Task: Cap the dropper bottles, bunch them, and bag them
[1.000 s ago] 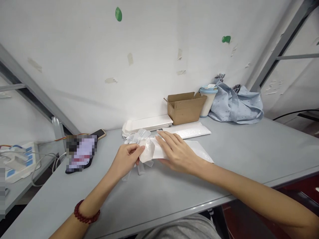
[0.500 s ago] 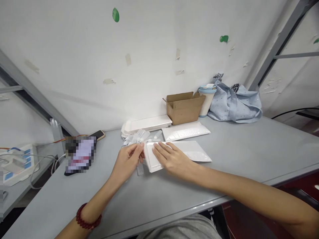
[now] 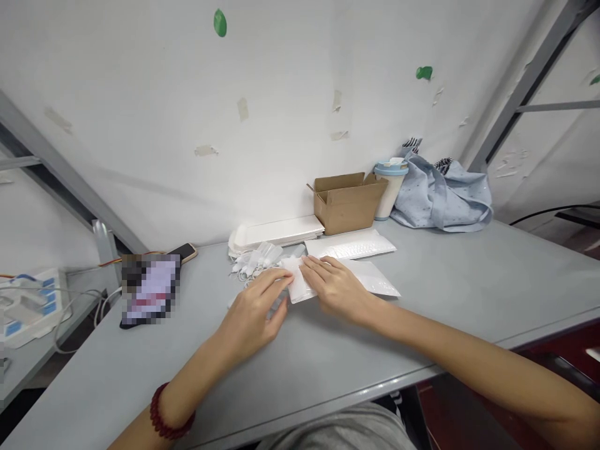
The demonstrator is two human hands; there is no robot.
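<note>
A white padded envelope [image 3: 375, 277] lies flat on the grey table, its left end folded over. My right hand [image 3: 335, 284] rests on top of it, fingers stretched out flat and hiding its middle. At the folded end, the fingertips of my left hand [image 3: 257, 306] touch the edge, with the thumb spread away from the fingers. Just behind my left hand is a pile of small clear plastic pieces with white cords [image 3: 260, 259]; I cannot make out their exact kind. Another padded envelope [image 3: 351, 244] lies behind the one under my hand.
A stack of white envelopes [image 3: 276, 231] lies by the wall. Beside it stand an open cardboard box [image 3: 351, 209], a lidded cup [image 3: 389, 190] and a light blue cloth bag [image 3: 443, 197]. Left are a phone [image 3: 187, 252], a blurred-out item [image 3: 152, 290] and a power strip [image 3: 35, 306].
The envelope's left end has folded over to the right. My left hand has let go of its pinch there, and its fingers now lie extended at the fold. My right hand stays on the envelope.
</note>
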